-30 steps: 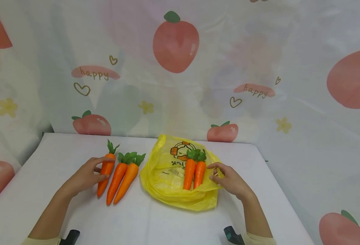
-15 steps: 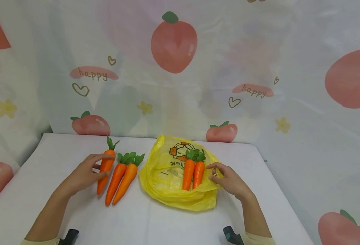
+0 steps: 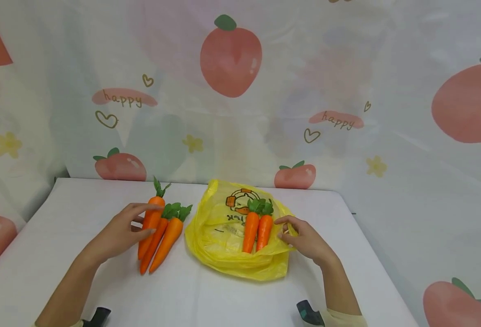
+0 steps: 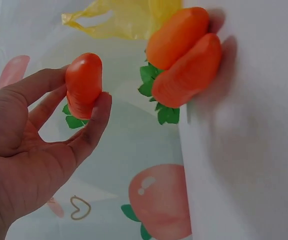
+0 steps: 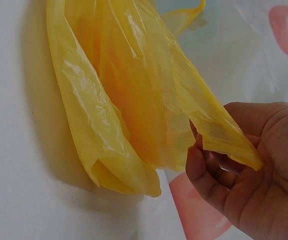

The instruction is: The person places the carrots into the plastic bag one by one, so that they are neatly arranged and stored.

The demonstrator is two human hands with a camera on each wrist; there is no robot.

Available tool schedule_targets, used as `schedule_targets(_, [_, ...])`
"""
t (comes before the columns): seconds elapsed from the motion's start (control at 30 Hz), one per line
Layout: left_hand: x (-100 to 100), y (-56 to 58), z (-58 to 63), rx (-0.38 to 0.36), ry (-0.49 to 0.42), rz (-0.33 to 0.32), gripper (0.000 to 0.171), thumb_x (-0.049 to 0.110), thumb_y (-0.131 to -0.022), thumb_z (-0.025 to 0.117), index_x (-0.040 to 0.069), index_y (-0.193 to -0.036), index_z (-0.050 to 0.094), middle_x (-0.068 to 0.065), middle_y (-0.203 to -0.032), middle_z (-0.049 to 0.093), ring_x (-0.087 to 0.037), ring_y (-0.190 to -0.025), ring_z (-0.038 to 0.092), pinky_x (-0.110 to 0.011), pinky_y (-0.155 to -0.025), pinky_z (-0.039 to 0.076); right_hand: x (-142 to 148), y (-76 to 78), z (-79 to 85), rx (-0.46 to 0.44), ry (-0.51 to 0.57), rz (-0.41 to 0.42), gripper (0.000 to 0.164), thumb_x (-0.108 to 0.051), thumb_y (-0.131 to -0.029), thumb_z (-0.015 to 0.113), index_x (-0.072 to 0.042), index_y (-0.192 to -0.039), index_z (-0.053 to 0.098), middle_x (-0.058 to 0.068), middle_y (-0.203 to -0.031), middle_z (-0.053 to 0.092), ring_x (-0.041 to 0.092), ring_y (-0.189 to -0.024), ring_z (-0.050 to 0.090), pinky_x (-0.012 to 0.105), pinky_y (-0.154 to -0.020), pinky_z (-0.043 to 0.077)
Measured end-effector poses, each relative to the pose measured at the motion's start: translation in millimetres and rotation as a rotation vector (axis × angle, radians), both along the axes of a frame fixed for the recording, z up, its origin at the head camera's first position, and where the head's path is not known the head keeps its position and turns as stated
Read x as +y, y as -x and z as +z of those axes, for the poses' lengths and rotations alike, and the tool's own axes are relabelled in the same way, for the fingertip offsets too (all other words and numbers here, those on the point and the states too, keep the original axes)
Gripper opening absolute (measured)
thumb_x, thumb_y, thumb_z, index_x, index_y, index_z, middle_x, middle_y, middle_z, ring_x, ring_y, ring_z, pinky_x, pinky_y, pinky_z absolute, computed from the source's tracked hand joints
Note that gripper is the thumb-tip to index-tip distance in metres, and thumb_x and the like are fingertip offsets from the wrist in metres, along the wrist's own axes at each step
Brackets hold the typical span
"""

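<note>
My left hand (image 3: 119, 231) pinches a carrot (image 4: 84, 82) between thumb and fingers, its leafy top pointing away from me. In the left wrist view this carrot hangs clear of the table. Two more carrots (image 3: 167, 245) lie side by side just right of it, partly overlapped by the held one in the head view. A yellow plastic bag (image 3: 212, 254) lies spread in the middle, with two carrots (image 3: 257, 231) in its mouth. My right hand (image 3: 308, 240) pinches the bag's right edge, pulled out as a thin flap in the right wrist view.
A white table (image 3: 207, 304) carries everything. Behind it hangs a cloth backdrop (image 3: 175, 68) printed with fruit, hearts and flowers. Dark wrist devices (image 3: 310, 313) sit at both sleeves.
My left hand has lifted the carrot and carried it right, over the other two carrots. My right hand keeps its hold on the bag's edge.
</note>
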State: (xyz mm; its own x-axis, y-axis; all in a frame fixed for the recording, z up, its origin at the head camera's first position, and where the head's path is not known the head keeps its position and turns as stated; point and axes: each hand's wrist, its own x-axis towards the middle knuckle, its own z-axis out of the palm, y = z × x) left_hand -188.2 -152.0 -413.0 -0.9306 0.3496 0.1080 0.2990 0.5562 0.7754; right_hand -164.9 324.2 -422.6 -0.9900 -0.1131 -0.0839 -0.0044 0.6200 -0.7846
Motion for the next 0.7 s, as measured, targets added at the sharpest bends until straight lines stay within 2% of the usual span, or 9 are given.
schedule_targets(0.23, [10,-4.5,12.0,0.037,-0.044,-0.01,0.049,0.012,-0.095,0.077,0.02,-0.141,0.062,-0.016,-0.145,0.049,-0.037,-0.112,0.061,-0.046,-0.085,0.059,0,0.9,-1.8,-0.009,0.001,-0.006,0.031,-0.011,-0.1,0.067,-0.008,-0.132,0.065,0.009,-0.11,0.056,0.03,-0.111,0.05,0.034,-0.082,0.052])
schedule_targets(0.47, [26,-6.8,21.9,0.097,-0.097,-0.084,0.048,0.011,-0.094,0.078,0.021,-0.14,0.063,-0.008,-0.142,0.051,-0.029,-0.11,0.06,-0.045,-0.093,0.056,0,0.9,-2.4,-0.01,0.001,-0.012,0.031,-0.012,-0.1,0.067,-0.01,-0.131,0.066,0.009,-0.112,0.056,0.03,-0.112,0.05,0.035,-0.084,0.052])
schedule_targets(0.7, [40,-6.7,25.9,0.094,-0.142,-0.119,0.049,0.011,-0.094,0.078,0.023,-0.139,0.063,-0.005,-0.141,0.051,-0.028,-0.109,0.062,-0.046,-0.093,0.055,0,1.2,-2.2,-0.004,-0.01,-0.012,0.031,-0.012,-0.1,0.067,-0.011,-0.131,0.066,0.009,-0.117,0.058,0.031,-0.114,0.051,0.037,-0.088,0.054])
